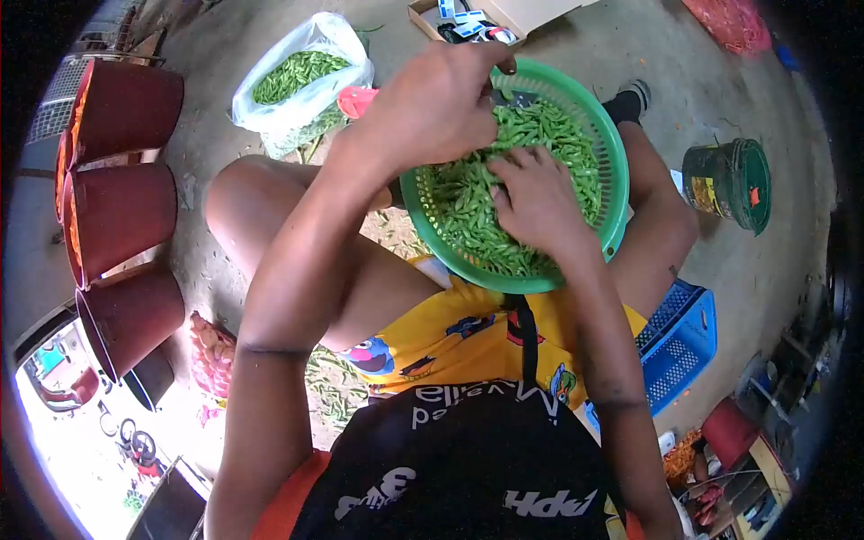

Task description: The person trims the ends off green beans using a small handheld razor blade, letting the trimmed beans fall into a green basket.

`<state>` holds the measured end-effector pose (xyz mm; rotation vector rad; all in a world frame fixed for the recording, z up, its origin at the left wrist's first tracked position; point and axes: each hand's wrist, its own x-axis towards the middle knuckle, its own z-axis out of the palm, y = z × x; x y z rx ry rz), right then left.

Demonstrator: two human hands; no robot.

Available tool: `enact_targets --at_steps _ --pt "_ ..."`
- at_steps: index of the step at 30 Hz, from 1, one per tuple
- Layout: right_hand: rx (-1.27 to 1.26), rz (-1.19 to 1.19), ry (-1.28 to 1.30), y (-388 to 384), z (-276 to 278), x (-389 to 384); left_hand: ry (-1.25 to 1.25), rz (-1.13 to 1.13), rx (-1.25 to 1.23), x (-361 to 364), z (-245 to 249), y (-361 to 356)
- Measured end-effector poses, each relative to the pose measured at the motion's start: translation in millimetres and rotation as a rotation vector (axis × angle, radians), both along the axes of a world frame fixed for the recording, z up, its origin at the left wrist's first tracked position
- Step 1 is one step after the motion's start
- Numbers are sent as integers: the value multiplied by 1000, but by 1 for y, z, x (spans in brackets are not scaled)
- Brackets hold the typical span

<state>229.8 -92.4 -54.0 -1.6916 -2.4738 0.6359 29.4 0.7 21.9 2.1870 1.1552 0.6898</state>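
Note:
A green plastic colander [616, 171] full of small green chili peppers [468, 211] rests over my lap, between my bent legs. My left hand [441, 103] is raised at the colander's far left rim, its fingers curled closed. Whatever is between those fingers is too small or hidden to name. Lying on the chilies, my right hand [543, 200] has its thumb apart and its fingers loosely spread, with the fingertips touching the peppers. A dark grey patch shows inside the far side of the colander, partly behind my left hand.
A clear plastic bag [337, 40] of green chilies stands at far left, near a red plastic piece [354, 101]. Dark red buckets [135, 108] line the left. A blue crate [677, 346] and green bucket [751, 184] are right; an open cardboard box [540, 11] lies ahead.

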Motion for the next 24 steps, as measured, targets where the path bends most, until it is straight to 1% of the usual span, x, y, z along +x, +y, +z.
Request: enact_targets --at_steps 3,4,5,7,8,9,11,12,13,14,15,16,18,22,24 --pt "-46 62 -56 -23 32 8 7 25 39 -7 8 2" --pt "54 53 7 -26 36 13 7 29 34 -8 12 2" --pt "48 54 4 -22 40 19 15 36 37 -8 15 1" --pt "-68 69 121 0 47 30 25 44 43 -8 17 2" --pt "-30 -18 177 11 47 31 18 43 44 -8 16 2" --pt "-28 -17 178 21 40 33 10 41 47 -8 16 3" --pt "115 -135 245 39 20 40 5 43 50 -7 11 4" --pt "103 -113 191 46 10 43 1 45 52 -6 9 4" --pt "105 -112 193 51 -1 44 3 46 53 -5 9 4" --pt "22 -52 106 53 -13 45 -4 38 48 -4 8 2" --pt "-57 11 19 55 -12 40 -10 32 46 -4 8 2" --pt "-56 13 21 54 -9 38 -7 35 47 -4 8 3" --pt "-119 73 -108 48 1 34 26 33 70 -3 7 3" --pt "-157 111 -83 48 16 38 -6 14 68 -3 7 5" --pt "-83 80 227 45 17 47 -10 43 85 -4 8 3"
